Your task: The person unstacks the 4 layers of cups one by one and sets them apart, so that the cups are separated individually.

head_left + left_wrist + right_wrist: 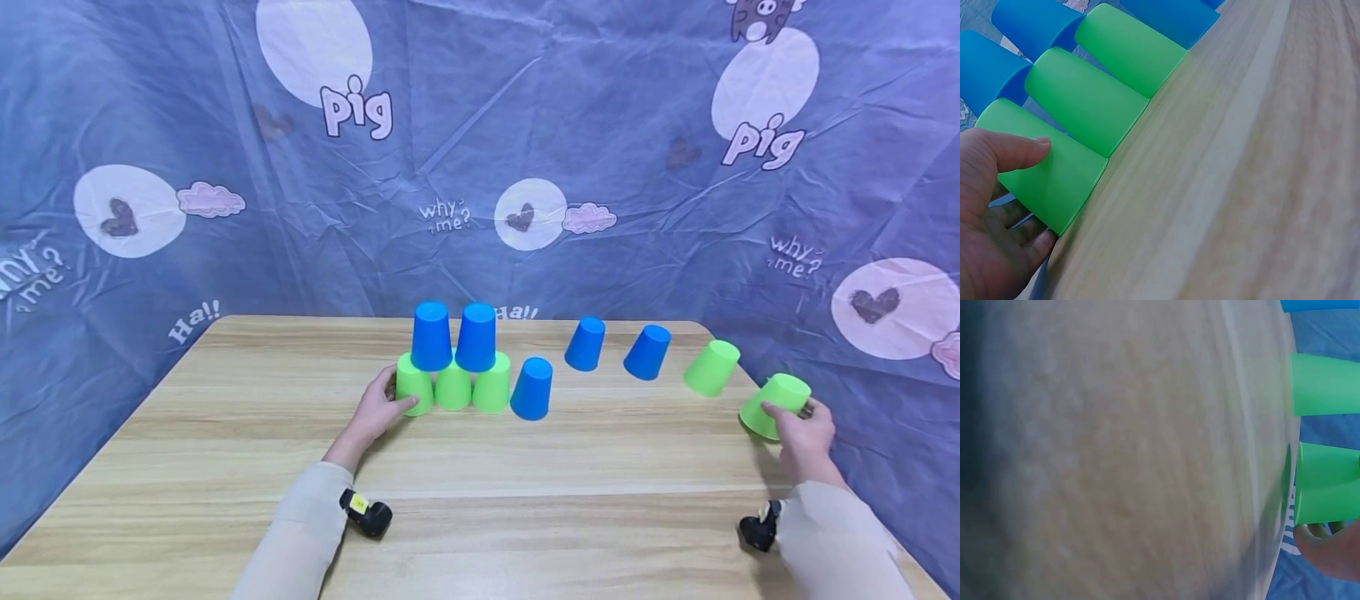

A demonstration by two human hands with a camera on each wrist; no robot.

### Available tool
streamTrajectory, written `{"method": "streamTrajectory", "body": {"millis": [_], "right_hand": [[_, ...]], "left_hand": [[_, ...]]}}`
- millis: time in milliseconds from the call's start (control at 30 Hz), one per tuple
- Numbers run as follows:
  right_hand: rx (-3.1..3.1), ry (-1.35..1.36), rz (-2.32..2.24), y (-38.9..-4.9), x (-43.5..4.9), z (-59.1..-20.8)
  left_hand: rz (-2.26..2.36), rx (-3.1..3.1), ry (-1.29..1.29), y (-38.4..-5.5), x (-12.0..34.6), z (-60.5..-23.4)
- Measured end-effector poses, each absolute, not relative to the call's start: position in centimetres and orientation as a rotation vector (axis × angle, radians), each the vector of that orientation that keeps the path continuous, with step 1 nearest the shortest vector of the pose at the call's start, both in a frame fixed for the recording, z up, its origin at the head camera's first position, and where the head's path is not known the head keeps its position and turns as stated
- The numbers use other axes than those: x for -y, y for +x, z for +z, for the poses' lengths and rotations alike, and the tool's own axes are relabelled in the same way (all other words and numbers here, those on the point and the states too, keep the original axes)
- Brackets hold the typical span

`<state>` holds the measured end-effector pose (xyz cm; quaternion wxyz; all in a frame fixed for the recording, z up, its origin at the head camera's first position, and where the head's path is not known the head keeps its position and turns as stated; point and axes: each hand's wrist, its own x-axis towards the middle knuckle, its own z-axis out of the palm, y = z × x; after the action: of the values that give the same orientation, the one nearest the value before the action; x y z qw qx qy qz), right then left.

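Three upside-down green cups stand side by side, with two blue cups (431, 337) (476, 337) upside down on top of them. My left hand (380, 406) holds the leftmost green cup (1054, 169) of that row, thumb on its front and fingers around its far side. Over at the right, my right hand (807, 434) grips another upside-down green cup (777, 406) between thumb and fingers. In the right wrist view this green cup (1329, 484) seems slightly raised, with a narrow gap between its rim and the table.
A single blue cup (532, 389) stands just right of the stack. Farther back are two more blue cups (585, 344) (647, 352) and a green cup (712, 367), all upside down on the wooden table (525, 517). A patterned blue cloth (465, 125) hangs behind.
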<state>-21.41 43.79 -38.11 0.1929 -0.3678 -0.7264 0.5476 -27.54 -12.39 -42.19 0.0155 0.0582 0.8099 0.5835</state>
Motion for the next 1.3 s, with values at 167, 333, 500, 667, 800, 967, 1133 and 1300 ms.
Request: {"method": "streamTrajectory", "body": {"millis": [167, 333, 500, 667, 800, 967, 1133, 1300], "right_hand": [[2.05, -1.073, 1.5, -21.67, -43.88, -38.34], [2.034, -1.092, 1.508, -21.93, -44.02, -38.45], [2.036, -1.094, 1.502, -22.13, -43.96, -38.53], [2.049, -1.09, 1.498, -22.28, -43.76, -38.6], [2.094, -1.08, 1.475, -22.14, -43.97, -38.75], [2.163, -1.048, 1.458, -22.1, -44.3, -38.79], [2.169, -1.052, 1.452, -22.07, -44.4, -38.69], [2.226, -1.04, 1.415, -21.74, -44.69, -38.51]], "left_hand": [[1.834, -2.512, 0.19, -27.6, 12.41, -42.32], [1.84, -2.515, 0.191, -27.69, 12.43, -42.32], [1.83, -2.515, 0.178, -27.75, 12.43, -42.28], [1.811, -2.522, 0.159, -27.75, 12.45, -42.27], [1.802, -2.526, 0.173, -27.72, 12.42, -42.28], [1.812, -2.516, 0.169, -27.69, 12.44, -42.4], [1.807, -2.514, 0.153, -27.81, 12.46, -42.54], [1.809, -2.507, 0.16, -27.82, 12.4, -42.5]]}}
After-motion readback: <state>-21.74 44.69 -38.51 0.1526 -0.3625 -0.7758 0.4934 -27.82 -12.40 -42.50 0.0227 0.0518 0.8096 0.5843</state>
